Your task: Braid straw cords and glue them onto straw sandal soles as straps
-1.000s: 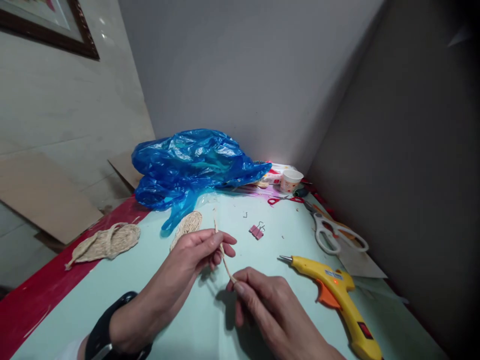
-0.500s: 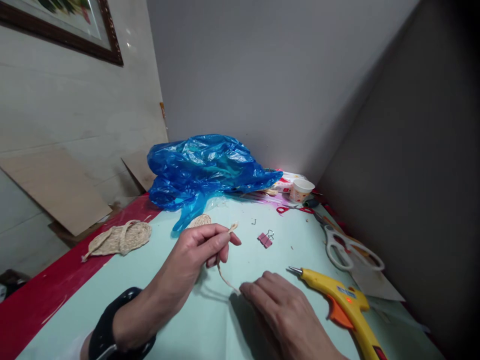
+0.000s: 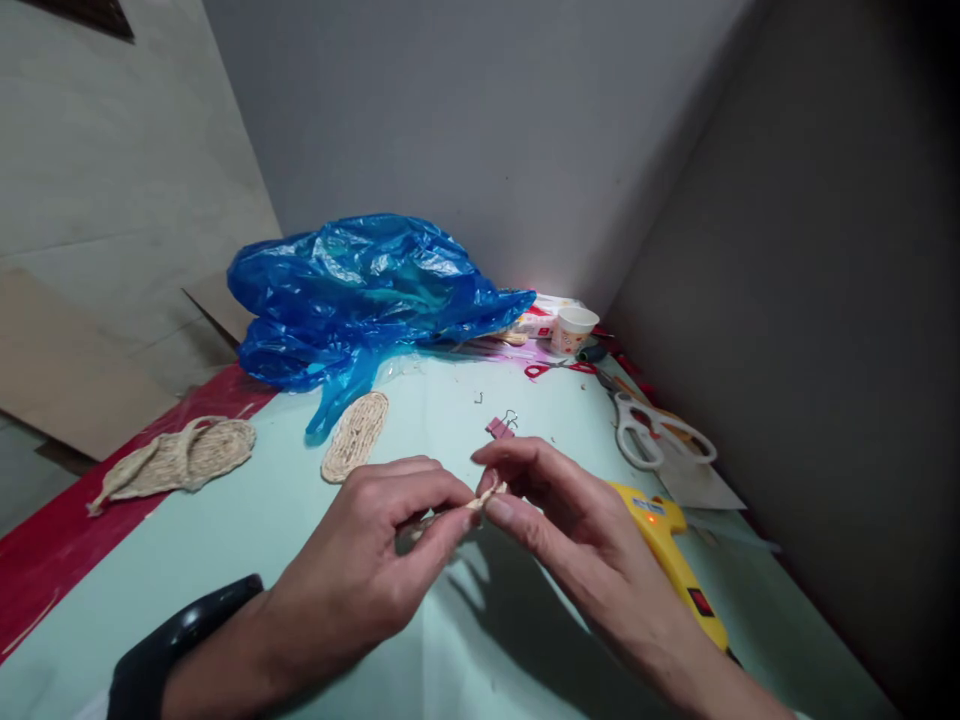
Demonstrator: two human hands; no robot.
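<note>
A pale twisted cord (image 3: 486, 495) is held between both hands above the light green sheet. My left hand (image 3: 390, 540) pinches it between thumb and forefinger, and part of the cord shows behind the thumb. The thumb and forefinger of my right hand (image 3: 570, 540) are closed on its end, fingertips near those of the left. Beyond my left hand lies a flat oval coil of woven cord (image 3: 355, 436). A woven slipper-like piece with a strap (image 3: 184, 455) rests at the left.
Beside my right hand lies a yellow glue gun (image 3: 667, 550), partly hidden. White-handled scissors (image 3: 660, 430) are at the right. A pink binder clip (image 3: 500, 428), red-handled scissors (image 3: 559, 368) and a paper cup (image 3: 575, 330) sit farther back. A blue plastic bag (image 3: 367, 290) covers the back left.
My right hand has come up to my left and now pinches the cord. The view has shifted, and the oval coil, mostly hidden before, is now in full sight.
</note>
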